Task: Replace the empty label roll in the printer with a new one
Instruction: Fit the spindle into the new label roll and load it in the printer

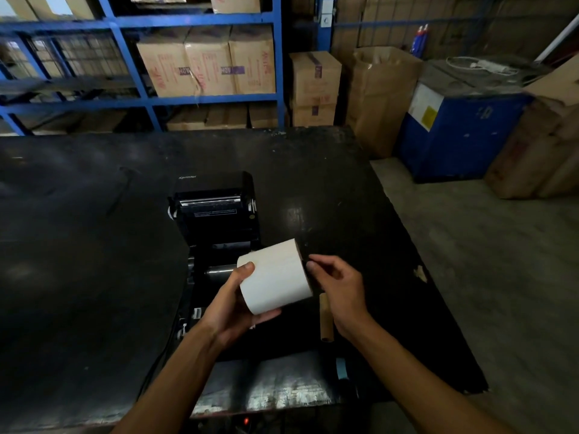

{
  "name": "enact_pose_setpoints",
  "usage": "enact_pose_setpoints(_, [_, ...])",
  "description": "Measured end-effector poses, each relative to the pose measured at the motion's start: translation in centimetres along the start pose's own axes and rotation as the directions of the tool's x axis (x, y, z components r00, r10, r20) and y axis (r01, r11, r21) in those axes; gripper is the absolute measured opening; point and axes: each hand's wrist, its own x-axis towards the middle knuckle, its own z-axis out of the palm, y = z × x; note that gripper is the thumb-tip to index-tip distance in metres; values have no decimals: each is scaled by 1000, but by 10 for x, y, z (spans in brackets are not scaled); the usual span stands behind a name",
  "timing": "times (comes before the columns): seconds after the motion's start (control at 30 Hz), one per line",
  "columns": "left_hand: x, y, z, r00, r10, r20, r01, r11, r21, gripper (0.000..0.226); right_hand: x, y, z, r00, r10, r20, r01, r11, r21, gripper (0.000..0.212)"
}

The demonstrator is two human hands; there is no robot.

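Observation:
A full white label roll (275, 277) is held above the open black printer (216, 214), whose lid is tipped back and whose bay lies under my hands. My left hand (233, 303) grips the roll from below and on its left end. My right hand (336, 285) touches the roll's right end with its fingertips; whether it grips is unclear. The empty brown cardboard core (326, 319) lies on the table just right of the printer, partly behind my right wrist.
The dark worktable (94, 245) carries the printer; its right edge drops to a concrete floor (485, 261). A blue strip (342, 368) lies near the front edge. Blue shelving with cardboard boxes (206, 64) stands behind, with a blue machine (454, 133) at the right.

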Motion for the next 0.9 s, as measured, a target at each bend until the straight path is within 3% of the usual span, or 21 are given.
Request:
enact_pose_setpoints(0.13, [2,-7,-3,1000,-10,-1,10,1000,-23,46,13,7,-20,995,83,54,-82,997,-7,21])
enact_pose_setpoints(0.3, [2,-8,-3,1000,-3,-1,3,999,-52,43,49,40,-86,943,181,-278,-256,930,-263,34])
enact_pose_setpoints(0.37, [2,-7,-1,1000,-6,8,7,998,-56,44,53,60,-111,919,221,-327,-368,780,-506,42])
enact_pose_setpoints(0.47, [2,-7,2,1000,-12,18,13,998,-67,46,41,88,-129,914,327,-241,-364,396,-843,57])
enact_pose_setpoints(0.53, [2,-7,3,1000,-11,20,13,997,-74,47,28,100,-132,906,380,-185,-304,281,-910,59])
enact_pose_setpoints(0.6, [3,-8,2,1000,-13,16,14,997,-82,48,16,108,-131,931,332,-151,-235,232,-944,55])
enact_pose_setpoints(0.7, [3,-9,0,1000,-13,8,13,996,-86,48,4,109,-129,971,206,-121,-175,271,-946,41])
enact_pose_setpoints(0.8, [2,-9,-3,1000,-8,8,9,996,-89,49,2,104,-124,972,201,-118,-190,390,-901,37])
enact_pose_setpoints(0.87, [1,-9,-5,1000,-5,7,6,996,-90,50,4,96,-116,966,217,-144,-248,597,-763,40])
enact_pose_setpoints(0.9, [0,-9,-6,1000,-4,6,4,996,-90,50,6,89,-110,951,258,-168,-307,743,-595,39])
